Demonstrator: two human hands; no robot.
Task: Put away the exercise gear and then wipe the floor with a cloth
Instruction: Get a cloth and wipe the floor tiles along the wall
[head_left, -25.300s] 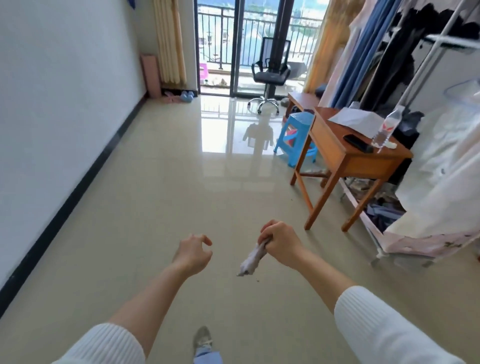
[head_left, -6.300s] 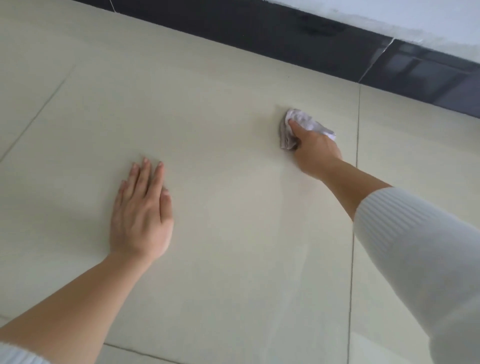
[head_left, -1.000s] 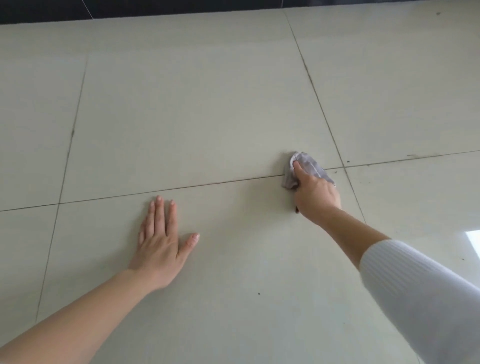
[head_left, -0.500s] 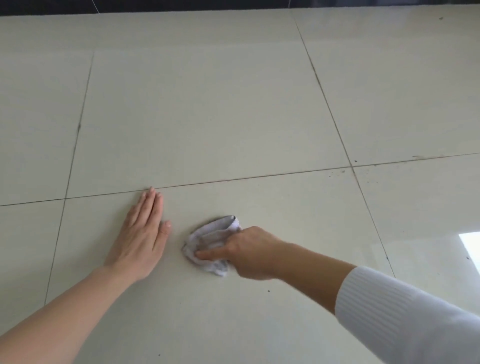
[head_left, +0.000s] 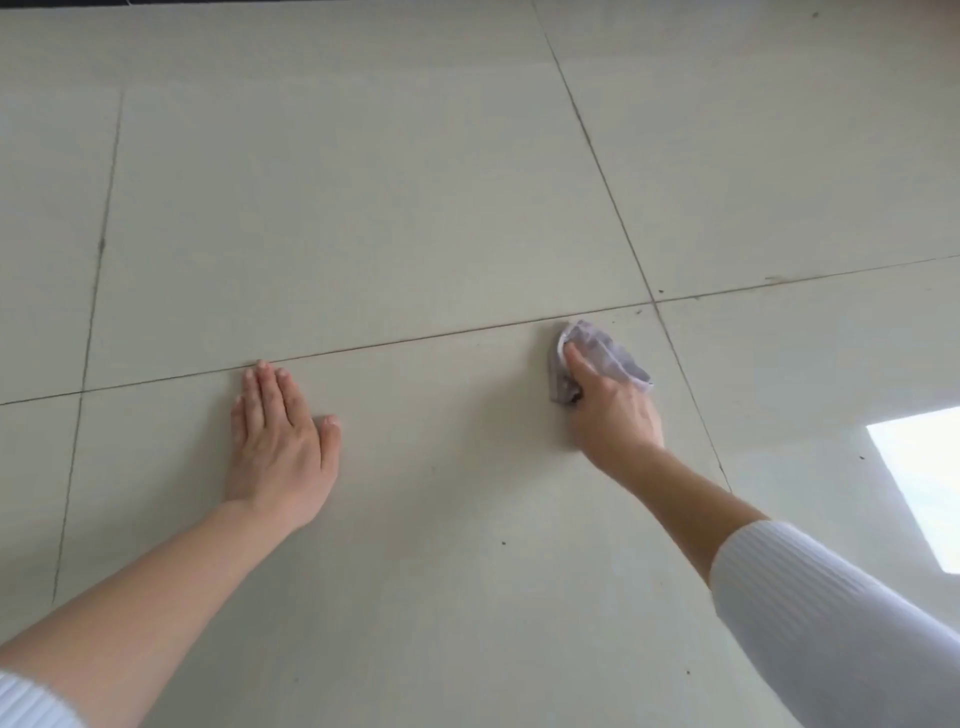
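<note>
Down on the pale tiled floor (head_left: 415, 182), two hands and one cloth are pretty much all there is. The left hand (head_left: 280, 447) lies flat, palm down, four fingers pressed together with the tips right at the grout line (head_left: 415, 340) that runs across the view, thumb angled off to the side. The right hand (head_left: 615, 410) is out to the right, well apart from the left, pressing a crumpled grey cloth (head_left: 597, 353) onto the tile; the forefinger lies stretched over the top of it and the other fingers curl into the bunched fabric, so it's gripped and pushed down at once. The cloth sits just on the near side of that same grout line, close to the spot where it crosses another line running away from the camera. Loads of open room: bare tile between the hands, in front of them and off to both sides. A bright window reflection (head_left: 924, 478) glares off the tile at the right edge. One white ribbed sleeve (head_left: 831, 623) is pushed up the right forearm; a sliver of the other cuff shows at the bottom left corner. A few dark specks dot the tile. No containers in view.
</note>
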